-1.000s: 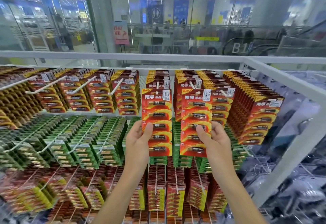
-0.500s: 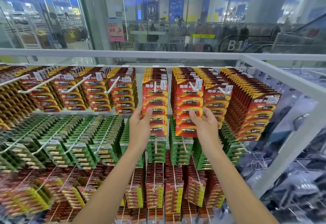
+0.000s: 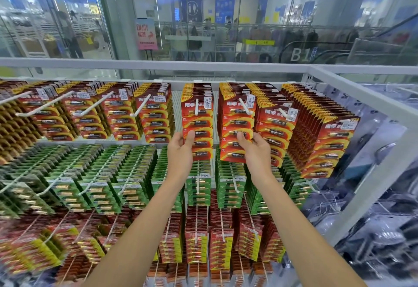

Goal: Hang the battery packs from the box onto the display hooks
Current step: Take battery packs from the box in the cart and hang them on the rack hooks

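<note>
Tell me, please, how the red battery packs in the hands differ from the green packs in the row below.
The red battery packs hang in the top row; the green packs hang one row lower. The left hand and right hand grip the red battery packs; no hand touches the green packs. Both hang on white hooks.

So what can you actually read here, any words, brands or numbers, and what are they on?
"ENJOY MORE": pink sign, far back; its smaller print is unreadable.
"B1": white lettering, far back.
"南孚": brand on the red packs.
"12.00": price stickers on those packs.
Green packs: stickers and print too blurred to read.
</note>
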A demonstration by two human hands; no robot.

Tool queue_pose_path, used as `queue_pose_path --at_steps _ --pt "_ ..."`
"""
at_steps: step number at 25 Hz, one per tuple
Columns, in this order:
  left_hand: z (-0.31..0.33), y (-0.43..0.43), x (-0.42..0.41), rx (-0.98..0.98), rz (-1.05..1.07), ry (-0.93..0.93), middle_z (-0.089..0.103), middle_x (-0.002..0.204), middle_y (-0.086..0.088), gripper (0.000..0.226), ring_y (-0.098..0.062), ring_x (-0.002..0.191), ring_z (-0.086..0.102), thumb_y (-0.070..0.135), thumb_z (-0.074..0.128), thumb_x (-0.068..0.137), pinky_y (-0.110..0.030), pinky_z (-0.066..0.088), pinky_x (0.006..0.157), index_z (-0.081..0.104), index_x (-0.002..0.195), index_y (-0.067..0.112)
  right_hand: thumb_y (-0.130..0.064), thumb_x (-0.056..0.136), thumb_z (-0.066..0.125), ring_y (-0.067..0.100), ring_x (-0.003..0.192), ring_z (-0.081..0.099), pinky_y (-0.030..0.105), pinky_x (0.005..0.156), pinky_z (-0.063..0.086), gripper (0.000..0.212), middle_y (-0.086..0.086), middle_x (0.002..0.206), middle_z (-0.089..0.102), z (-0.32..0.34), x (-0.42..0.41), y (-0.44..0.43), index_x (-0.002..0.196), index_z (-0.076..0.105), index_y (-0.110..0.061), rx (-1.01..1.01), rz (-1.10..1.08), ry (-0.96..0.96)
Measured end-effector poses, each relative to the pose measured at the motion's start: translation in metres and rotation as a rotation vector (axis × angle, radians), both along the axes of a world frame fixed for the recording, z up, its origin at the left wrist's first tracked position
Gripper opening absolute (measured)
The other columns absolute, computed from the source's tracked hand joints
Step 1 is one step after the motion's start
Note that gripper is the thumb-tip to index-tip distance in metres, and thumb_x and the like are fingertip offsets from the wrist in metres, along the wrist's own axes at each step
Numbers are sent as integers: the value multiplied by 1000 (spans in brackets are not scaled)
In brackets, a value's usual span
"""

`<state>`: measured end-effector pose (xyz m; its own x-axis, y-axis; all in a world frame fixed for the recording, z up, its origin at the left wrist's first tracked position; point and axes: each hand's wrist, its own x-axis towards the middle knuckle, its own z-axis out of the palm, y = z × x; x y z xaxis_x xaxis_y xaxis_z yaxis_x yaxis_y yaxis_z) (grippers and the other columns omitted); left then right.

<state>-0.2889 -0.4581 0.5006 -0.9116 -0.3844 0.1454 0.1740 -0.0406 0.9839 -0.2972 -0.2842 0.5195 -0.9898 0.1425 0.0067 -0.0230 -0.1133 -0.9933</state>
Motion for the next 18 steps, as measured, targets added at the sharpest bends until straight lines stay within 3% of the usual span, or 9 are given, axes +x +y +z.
queue_pose_path --at_steps 2,3,4,6,9,11,14,16,18 --pt "-5 -1 -1 -76 46 -31 74 116 3 32 -14 107 72 53 58 100 -38 58 95 65 116 26 -42 98 66 7 92 71 37 97 53 20 -7 102 76 -2 1 0 104 72 -25 37 22 -24" --pt "-8 -2 -2 -119 63 -37 73 115 5 37 -14 109 70 59 58 98 -40 56 98 65 115 27 -47 98 65 20 95 73 46 98 55 24 4 101 78 -3 2 0 98 73 -25 56 27 -47" --pt "-9 -2 -1 -138 75 -44 73 115 5 42 -14 110 69 61 58 97 -40 55 100 64 117 25 -52 97 64 36 102 70 56 100 53 31 15 107 77 -8 1 0 97 74 -23 69 32 -58" --pt "-10 -2 1 -187 87 -65 69 114 7 45 -12 110 65 57 57 99 -30 51 98 61 121 19 -57 97 61 46 110 65 63 100 50 41 21 115 73 -14 -1 1 105 74 -19 88 36 -87" --pt "-11 -1 7 -269 100 -90 56 99 23 30 8 94 55 45 56 103 -4 37 77 56 123 22 -59 99 55 27 99 71 52 99 55 57 9 107 72 -25 -2 4 127 61 -10 176 34 -142" --pt "-15 -1 13 -325 122 -87 51 98 29 36 13 91 53 40 56 105 0 36 73 57 132 18 -62 99 51 20 99 68 43 92 53 67 4 106 69 -32 4 8 140 52 -9 266 37 -159" --pt "-23 -2 24 -372 148 -68 58 113 26 35 -7 112 60 40 56 105 -18 45 95 57 136 24 -60 102 47 20 107 62 34 89 42 69 0 117 66 -38 19 15 150 45 -11 426 51 -148" --pt "-30 -1 34 -424 150 -72 58 136 12 44 -12 128 54 42 54 105 -28 41 107 53 144 21 -57 103 48 22 126 57 34 97 42 67 1 141 59 -44 31 19 154 41 -14 474 57 -120" --pt "-36 3 48 -453 139 -89 53 149 5 51 -13 136 49 44 53 105 -33 39 114 49 150 19 -54 104 49 20 133 54 37 108 44 64 -1 150 53 -49 44 24 155 41 -17 516 49 -86"
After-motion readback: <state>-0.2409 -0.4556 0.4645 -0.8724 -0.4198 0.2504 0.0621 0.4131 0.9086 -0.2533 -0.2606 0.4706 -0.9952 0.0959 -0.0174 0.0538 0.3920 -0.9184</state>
